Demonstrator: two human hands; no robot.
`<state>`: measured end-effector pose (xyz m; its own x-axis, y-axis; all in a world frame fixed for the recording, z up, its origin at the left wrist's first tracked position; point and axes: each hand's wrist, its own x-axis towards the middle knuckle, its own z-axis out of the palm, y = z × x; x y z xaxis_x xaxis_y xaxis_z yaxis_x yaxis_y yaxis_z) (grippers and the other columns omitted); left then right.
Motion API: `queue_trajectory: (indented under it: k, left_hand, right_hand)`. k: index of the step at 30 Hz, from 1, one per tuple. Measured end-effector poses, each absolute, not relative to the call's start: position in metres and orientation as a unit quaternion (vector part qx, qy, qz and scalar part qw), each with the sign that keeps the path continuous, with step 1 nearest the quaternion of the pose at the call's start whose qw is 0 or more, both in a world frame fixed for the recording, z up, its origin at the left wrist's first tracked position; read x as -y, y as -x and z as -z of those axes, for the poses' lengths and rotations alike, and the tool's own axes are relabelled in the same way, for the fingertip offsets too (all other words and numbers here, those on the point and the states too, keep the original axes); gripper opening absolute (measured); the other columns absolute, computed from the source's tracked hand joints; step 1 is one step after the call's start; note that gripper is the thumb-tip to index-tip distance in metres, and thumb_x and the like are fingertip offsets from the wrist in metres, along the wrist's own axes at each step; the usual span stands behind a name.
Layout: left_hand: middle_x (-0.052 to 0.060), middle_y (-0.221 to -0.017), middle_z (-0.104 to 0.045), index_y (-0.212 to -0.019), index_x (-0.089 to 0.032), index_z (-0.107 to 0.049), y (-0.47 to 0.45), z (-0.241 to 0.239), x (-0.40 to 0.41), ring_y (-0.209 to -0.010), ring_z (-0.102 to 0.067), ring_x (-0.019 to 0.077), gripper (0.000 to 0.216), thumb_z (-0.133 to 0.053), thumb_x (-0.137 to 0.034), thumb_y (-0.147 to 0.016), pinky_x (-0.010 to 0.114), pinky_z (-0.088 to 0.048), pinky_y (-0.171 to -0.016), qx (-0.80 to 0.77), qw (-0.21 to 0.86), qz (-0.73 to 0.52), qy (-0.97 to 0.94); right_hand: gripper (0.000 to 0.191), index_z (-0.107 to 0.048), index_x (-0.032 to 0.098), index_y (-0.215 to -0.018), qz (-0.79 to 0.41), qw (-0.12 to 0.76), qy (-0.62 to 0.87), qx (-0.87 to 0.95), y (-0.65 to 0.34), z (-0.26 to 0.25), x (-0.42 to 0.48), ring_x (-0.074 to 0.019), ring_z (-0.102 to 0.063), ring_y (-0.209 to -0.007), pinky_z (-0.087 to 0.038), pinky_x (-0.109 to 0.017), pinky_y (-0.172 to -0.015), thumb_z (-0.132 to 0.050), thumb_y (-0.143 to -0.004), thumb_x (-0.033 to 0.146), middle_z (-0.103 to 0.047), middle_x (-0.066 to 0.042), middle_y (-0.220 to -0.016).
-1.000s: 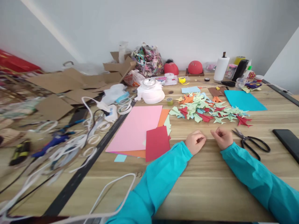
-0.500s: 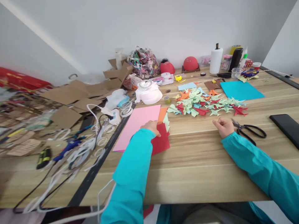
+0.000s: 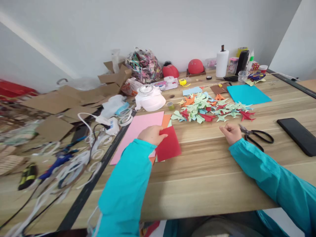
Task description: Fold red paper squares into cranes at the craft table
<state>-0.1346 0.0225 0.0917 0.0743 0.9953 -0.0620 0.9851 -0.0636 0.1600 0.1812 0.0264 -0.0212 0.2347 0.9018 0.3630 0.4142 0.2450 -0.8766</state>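
My left hand (image 3: 152, 134) is closed on the edge of a square sheet of red paper (image 3: 170, 144), thumb on top, and the sheet is tilted up. Under that hand lies a large pink sheet (image 3: 145, 121), with orange paper (image 3: 166, 121) and a bit of pale green paper showing at its side. On the right, my right hand (image 3: 231, 132) rests on the table in a loose fist, and I see nothing in it. Close beside it are black-handled scissors (image 3: 258, 133). Beyond both hands spreads a pile of folded paper shapes (image 3: 201, 107) in green, red, orange and blue.
A black phone (image 3: 298, 135) lies at the right. Behind the pile are a blue sheet (image 3: 248, 94), a yellow tape measure (image 3: 182, 82) and a white bottle (image 3: 222, 62). Cables (image 3: 71, 168), a power strip (image 3: 108, 125) and cardboard (image 3: 55, 128) crowd the left.
My left hand has lifted the red paper off the stack, with its near edge now raised. The right hand keeps its fist by the scissors. The view has turned slightly.
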Motion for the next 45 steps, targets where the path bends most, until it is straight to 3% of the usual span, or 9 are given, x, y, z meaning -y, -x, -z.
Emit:
queue_trajectory:
  k: [5, 8, 13, 16, 22, 26, 33, 40, 45]
  left_hand:
    - [0.004, -0.073, -0.066, -0.082, -0.013, -0.064, 0.091, -0.091, -0.004, -0.068, -0.060, 0.0192, 0.042, -0.063, -0.052, -0.064, 0.029, -0.046, -0.061, -0.555, 0.391, -0.388, -0.623]
    - [0.006, -0.074, -0.068, -0.084, -0.012, -0.065, 0.065, -0.061, -0.003, -0.071, -0.062, 0.0198, 0.042, -0.071, -0.045, -0.058, 0.032, -0.048, -0.069, -0.505, 0.496, -0.485, -0.513]
    - [0.006, -0.078, -0.069, -0.088, -0.012, -0.063, 0.041, -0.023, 0.001, -0.077, -0.065, 0.0230, 0.043, -0.076, -0.035, -0.054, 0.037, -0.051, -0.073, -0.456, 0.604, -0.543, -0.364]
    - [0.007, -0.081, -0.070, -0.089, -0.012, -0.061, 0.036, -0.016, 0.004, -0.082, -0.065, 0.0239, 0.042, -0.076, -0.031, -0.054, 0.038, -0.051, -0.077, -0.434, 0.626, -0.563, -0.321]
    - [0.009, -0.089, -0.068, -0.093, -0.013, -0.057, 0.035, -0.011, 0.006, -0.090, -0.063, 0.0255, 0.043, -0.076, -0.026, -0.056, 0.039, -0.051, -0.081, -0.427, 0.621, -0.591, -0.288]
    - [0.009, -0.094, -0.067, -0.096, -0.014, -0.055, 0.038, -0.004, 0.007, -0.092, -0.063, 0.0260, 0.044, -0.074, -0.026, -0.059, 0.040, -0.051, -0.081, -0.415, 0.627, -0.590, -0.294]
    - [0.010, -0.097, -0.067, -0.105, -0.014, -0.052, 0.038, 0.001, 0.014, -0.091, -0.063, 0.0239, 0.048, -0.072, -0.028, -0.064, 0.038, -0.050, -0.083, -0.401, 0.635, -0.538, -0.383]
    - [0.006, -0.084, -0.069, -0.113, -0.016, -0.039, 0.038, 0.001, 0.012, -0.074, -0.066, 0.0198, 0.063, -0.073, -0.030, -0.061, 0.031, -0.053, -0.068, -0.449, 0.606, -0.532, -0.385]
    - [0.008, -0.085, -0.069, -0.113, -0.015, -0.042, 0.036, 0.000, 0.015, -0.074, -0.066, 0.0189, 0.057, -0.069, -0.031, -0.065, 0.028, -0.052, -0.065, -0.458, 0.577, -0.528, -0.422]
  right_hand:
    - [0.034, -0.045, 0.018, -0.056, -0.298, 0.560, 0.534, 0.559, -0.178, 0.016, -0.016, -0.0076, -0.037, -0.037, -0.030, -0.021, -0.039, -0.049, -0.080, 0.042, -0.039, 0.005, -0.041]
    - [0.016, -0.054, 0.018, -0.085, -0.274, 0.571, 0.483, 0.605, -0.178, 0.012, -0.006, -0.0118, -0.054, -0.055, -0.043, -0.023, -0.048, -0.046, -0.081, 0.031, -0.056, -0.001, -0.067]
    - [0.055, -0.043, 0.020, -0.119, -0.132, 0.486, 0.392, 0.770, -0.177, 0.005, 0.002, -0.0247, -0.052, -0.104, -0.050, -0.038, -0.076, -0.049, -0.065, 0.010, -0.051, -0.012, -0.114]
    - [0.060, -0.040, 0.020, -0.124, -0.057, 0.414, 0.363, 0.833, -0.175, 0.003, 0.003, -0.0274, -0.044, -0.116, -0.042, -0.047, -0.091, -0.046, -0.066, 0.005, -0.046, -0.014, -0.123]
    - [0.057, -0.039, 0.018, -0.127, -0.023, 0.305, 0.334, 0.892, -0.175, 0.001, 0.006, -0.0294, -0.037, -0.123, -0.039, -0.049, -0.095, -0.055, -0.073, 0.018, -0.041, -0.016, -0.131]
    - [0.059, -0.038, 0.017, -0.129, -0.008, 0.298, 0.317, 0.901, -0.176, -0.001, 0.007, -0.0303, -0.036, -0.124, -0.037, -0.050, -0.096, -0.058, -0.075, 0.030, -0.043, -0.016, -0.131]
    - [0.039, -0.056, 0.026, -0.113, 0.047, 0.329, 0.303, 0.893, -0.184, -0.004, 0.004, -0.0245, -0.048, -0.115, -0.040, -0.045, -0.092, -0.047, -0.080, 0.008, -0.056, -0.009, -0.120]
    - [0.036, -0.064, 0.025, -0.100, 0.081, 0.299, 0.335, 0.890, -0.187, -0.005, 0.001, -0.0247, -0.050, -0.113, -0.036, -0.046, -0.094, -0.049, -0.074, 0.006, -0.060, -0.006, -0.117]
    - [0.034, -0.063, 0.024, -0.102, 0.142, 0.271, 0.354, 0.884, -0.180, -0.007, 0.005, -0.0262, -0.050, -0.113, -0.026, -0.053, -0.100, -0.053, -0.073, 0.009, -0.061, -0.007, -0.114]
